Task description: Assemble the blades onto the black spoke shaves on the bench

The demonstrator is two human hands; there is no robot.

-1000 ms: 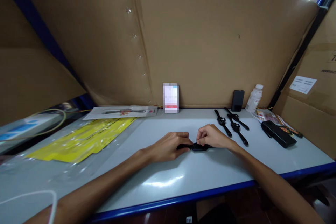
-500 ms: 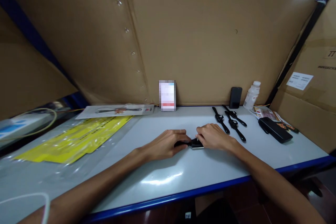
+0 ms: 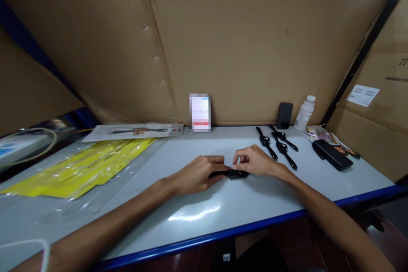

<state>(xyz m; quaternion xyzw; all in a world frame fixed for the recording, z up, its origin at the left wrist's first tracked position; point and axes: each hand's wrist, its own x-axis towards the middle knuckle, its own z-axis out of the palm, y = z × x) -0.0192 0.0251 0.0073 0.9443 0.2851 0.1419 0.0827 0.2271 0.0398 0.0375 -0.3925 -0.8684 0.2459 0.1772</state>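
Note:
A black spokeshave (image 3: 238, 174) lies low over the white tabletop in front of me. Closed around its left handle is my left hand (image 3: 202, 173), the fingers covering most of that handle. Thumb and forefinger of my right hand (image 3: 253, 160) are pinched together on the top of the spokeshave's middle, where small metal parts show; exactly which part they grip is too small to make out. Right of my hands, more black spokeshaves lie on the table: one (image 3: 266, 142) nearest my right hand, another (image 3: 284, 151) beside it and a third (image 3: 283, 134) behind.
A propped phone with a blurred screen (image 3: 200, 112), a dark phone (image 3: 284, 115) and a bottle (image 3: 305, 113) stand along the cardboard back wall (image 3: 242, 51). At right lies a black case (image 3: 332, 154). Yellow sheets in plastic (image 3: 83, 165) and a packaged spokeshave (image 3: 137, 131) lie left.
My right hand has lifted slightly and moved left, from gripping the spokeshave's right side to a pinch on top of its middle. The spokeshave has tilted; my left hand keeps its handle.

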